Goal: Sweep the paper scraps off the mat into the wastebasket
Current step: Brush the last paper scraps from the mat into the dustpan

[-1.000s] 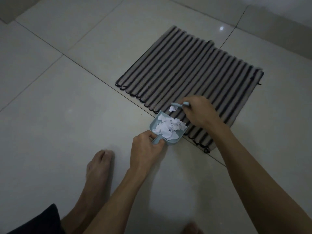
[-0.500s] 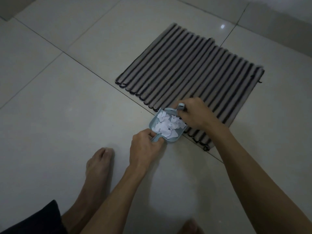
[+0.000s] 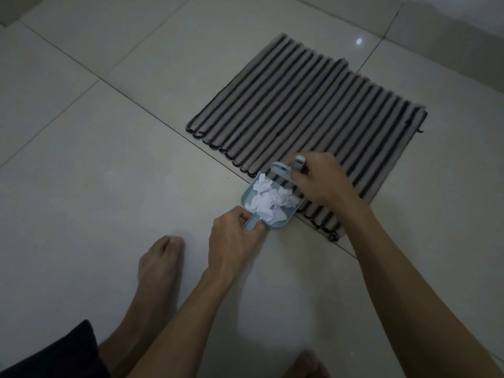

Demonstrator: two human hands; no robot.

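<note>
The light is dim and the colours read grey. The small brush [image 3: 283,168] is mostly hidden under the right hand [image 3: 319,181]: only a pale blue loop of its head and the end of its handle stick out past the knuckles, and its bristles cannot be made out. The right hand is curled around it, above the near edge of the mat [image 3: 308,115]. The handle of the dustpan [image 3: 259,211] disappears inside the left hand [image 3: 234,241], whose fingers and thumb wrap it. A dark piece of clothing [image 3: 54,353] is cut off at the bottom left corner, and a second foot [image 3: 305,364] is cropped by the bottom edge; the other bare foot [image 3: 161,263] rests flat on the tiled floor [image 3: 95,186].

The paper scraps [image 3: 270,200] are white, torn and crumpled, heaped together inside the pale blue dustpan, filling most of its tray. The pan sits on the floor with its open mouth against the mat's near edge. The mat is striped in light and dark bands, lying flat, and no scraps can be made out on its visible part
</note>
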